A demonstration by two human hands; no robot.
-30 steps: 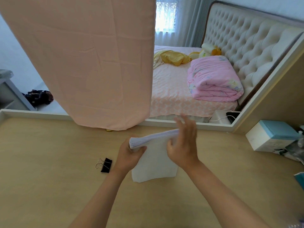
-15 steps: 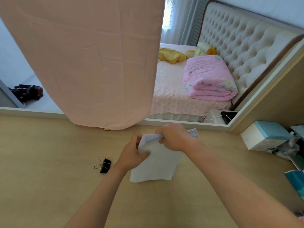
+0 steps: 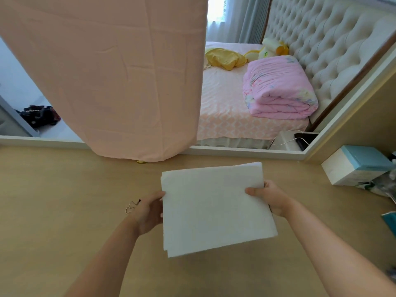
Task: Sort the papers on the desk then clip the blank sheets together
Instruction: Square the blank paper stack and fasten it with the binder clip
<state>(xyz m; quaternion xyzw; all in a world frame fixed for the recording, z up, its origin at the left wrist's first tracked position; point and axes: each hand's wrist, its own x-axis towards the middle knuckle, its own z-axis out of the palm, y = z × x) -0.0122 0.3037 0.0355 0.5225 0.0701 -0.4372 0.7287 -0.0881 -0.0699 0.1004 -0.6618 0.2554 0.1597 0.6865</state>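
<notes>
Paper stack [image 3: 214,209] face-up, skewed slightly counterclockwise

Tufted cream headboard [image 3: 321,39], folded pink quilt [image 3: 278,88] on bed [image 3: 220,108], hanging peach cloth [image 3: 107,71], daylit window [image 3: 216,9]

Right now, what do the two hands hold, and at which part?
Both hold one stack of white blank paper sheets: the left hand grips its left edge, the right hand its right edge, thumb on top.

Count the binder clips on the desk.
1. The binder clip lies on the desk beside the left hand, which covers most of it; only its wire handles and a black corner show. More could lie hidden under the paper stack.
</notes>
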